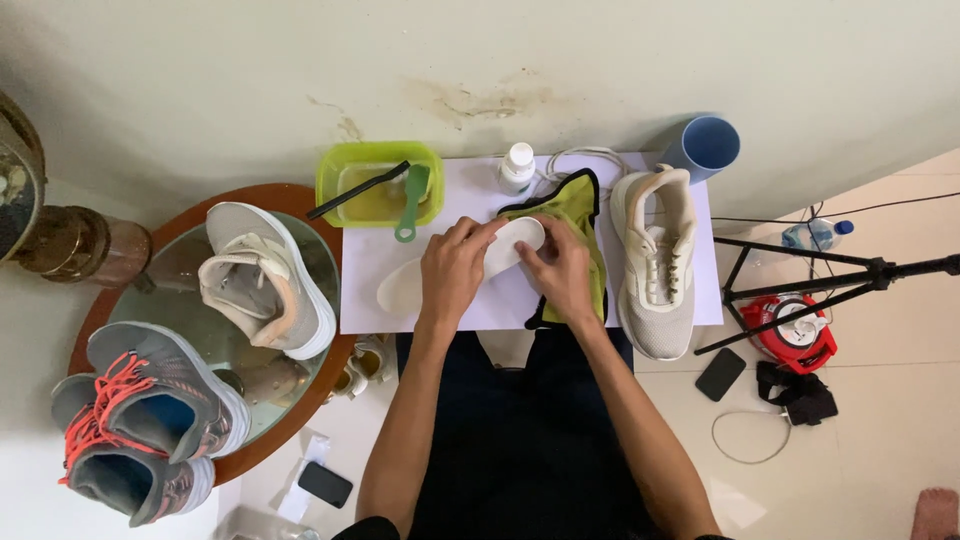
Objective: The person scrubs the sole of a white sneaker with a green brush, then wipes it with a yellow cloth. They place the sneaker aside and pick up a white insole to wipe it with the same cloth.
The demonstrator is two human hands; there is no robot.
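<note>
A green tub sat left of the white bottle; a blue cup stood to its right, a cream sneaker below-right.

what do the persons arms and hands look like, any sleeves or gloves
Both arms are bare from the bottom edge of the view to the wrists: no sleeves, gloves, watch or bands show. The left hand and right hand are bare; I can make out no rings on the fingers.
</note>
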